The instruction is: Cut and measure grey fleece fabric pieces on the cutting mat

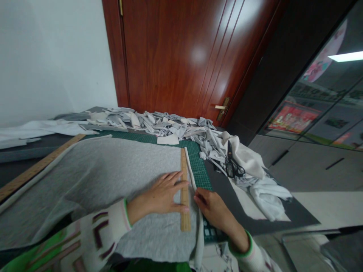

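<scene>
The gray knit fabric [136, 162] spreads over a green cutting mat [198, 166]; its right edge, a narrow pale fold, runs just beside a short wooden ruler [185, 223]. To the right, a band of the dark surface [225, 196] shows between mat and piled cloth, reaching a corner near the cabinet [309, 162]. Along the far edge, fabric scraps [167, 124] crowd toward the wooden door [176, 56]; black-handled scissors [232, 166] lie among those at right. A long wooden ruler [39, 164] borders the fabric's left side. Ruler markings are too small to read, as is any lettering on the red print [293, 117] behind the cabinet glass. The left hand [167, 192] lies flat, fingers spread across the short ruler with the fabric beneath. The right hand [214, 209] curls at the fold; whether its grip pinches anything cannot be told.
</scene>
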Action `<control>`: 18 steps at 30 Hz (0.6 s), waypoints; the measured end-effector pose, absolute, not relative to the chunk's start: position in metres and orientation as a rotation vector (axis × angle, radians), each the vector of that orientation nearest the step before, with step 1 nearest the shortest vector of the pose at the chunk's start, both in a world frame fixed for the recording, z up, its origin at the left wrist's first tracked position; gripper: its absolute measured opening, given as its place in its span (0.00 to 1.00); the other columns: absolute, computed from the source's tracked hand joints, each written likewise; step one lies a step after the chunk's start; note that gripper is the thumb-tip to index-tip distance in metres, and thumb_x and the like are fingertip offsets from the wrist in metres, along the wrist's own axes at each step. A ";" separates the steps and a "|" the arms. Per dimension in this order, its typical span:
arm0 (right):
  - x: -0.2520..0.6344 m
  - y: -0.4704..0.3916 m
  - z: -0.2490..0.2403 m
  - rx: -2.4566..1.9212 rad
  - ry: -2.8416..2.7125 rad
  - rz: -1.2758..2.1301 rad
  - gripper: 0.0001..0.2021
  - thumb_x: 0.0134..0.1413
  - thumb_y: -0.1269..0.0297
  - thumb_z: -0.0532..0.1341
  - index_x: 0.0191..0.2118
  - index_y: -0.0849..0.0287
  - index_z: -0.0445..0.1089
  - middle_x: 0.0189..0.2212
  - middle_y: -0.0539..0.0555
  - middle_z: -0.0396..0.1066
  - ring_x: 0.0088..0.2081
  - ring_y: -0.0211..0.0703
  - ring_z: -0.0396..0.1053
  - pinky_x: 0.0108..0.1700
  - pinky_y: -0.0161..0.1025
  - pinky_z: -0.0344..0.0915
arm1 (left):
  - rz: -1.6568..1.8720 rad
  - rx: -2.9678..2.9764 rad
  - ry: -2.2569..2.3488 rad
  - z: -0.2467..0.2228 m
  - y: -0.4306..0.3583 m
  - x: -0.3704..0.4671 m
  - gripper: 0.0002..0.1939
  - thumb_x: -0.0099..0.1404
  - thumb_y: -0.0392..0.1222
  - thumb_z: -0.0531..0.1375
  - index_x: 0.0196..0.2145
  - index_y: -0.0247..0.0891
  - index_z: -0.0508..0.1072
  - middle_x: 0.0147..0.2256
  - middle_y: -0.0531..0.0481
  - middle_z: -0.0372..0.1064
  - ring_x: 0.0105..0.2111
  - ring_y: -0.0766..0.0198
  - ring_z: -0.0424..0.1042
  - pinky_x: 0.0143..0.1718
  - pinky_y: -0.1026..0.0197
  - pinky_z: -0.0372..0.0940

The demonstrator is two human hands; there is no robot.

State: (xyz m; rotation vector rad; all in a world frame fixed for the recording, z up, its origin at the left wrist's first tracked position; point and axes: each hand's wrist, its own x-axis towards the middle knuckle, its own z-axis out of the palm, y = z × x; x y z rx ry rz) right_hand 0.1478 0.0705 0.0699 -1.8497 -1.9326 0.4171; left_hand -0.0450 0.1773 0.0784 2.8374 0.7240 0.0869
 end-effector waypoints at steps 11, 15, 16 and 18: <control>0.141 0.072 0.068 -2.136 -1.895 0.287 0.10 0.65 0.67 0.51 0.35 0.58 0.67 0.27 0.53 0.74 0.30 0.42 0.72 0.30 0.35 0.50 | 0.033 2.807 0.808 0.082 0.176 -0.058 0.46 0.60 0.73 0.56 0.66 0.42 0.57 0.70 0.36 0.41 0.69 0.44 0.42 0.65 0.41 0.46; 0.143 0.072 0.062 -2.111 -1.858 0.318 0.10 0.65 0.66 0.51 0.34 0.57 0.66 0.25 0.51 0.72 0.28 0.41 0.70 0.29 0.35 0.49 | 0.009 2.816 0.828 0.081 0.175 -0.059 0.46 0.60 0.73 0.55 0.67 0.44 0.56 0.70 0.37 0.39 0.69 0.45 0.41 0.65 0.42 0.46; 0.144 0.072 0.061 -2.086 -1.853 0.336 0.10 0.65 0.66 0.51 0.33 0.57 0.66 0.25 0.51 0.71 0.27 0.41 0.69 0.29 0.35 0.50 | 0.024 2.821 0.823 0.079 0.175 -0.059 0.46 0.60 0.74 0.54 0.67 0.44 0.56 0.70 0.37 0.40 0.69 0.45 0.41 0.65 0.42 0.47; 0.147 0.074 0.062 -1.999 -1.856 0.370 0.10 0.64 0.66 0.50 0.33 0.57 0.65 0.24 0.50 0.69 0.26 0.40 0.67 0.30 0.34 0.52 | 0.059 2.827 0.804 0.074 0.176 -0.060 0.47 0.59 0.75 0.53 0.67 0.44 0.56 0.70 0.37 0.40 0.69 0.44 0.41 0.65 0.42 0.47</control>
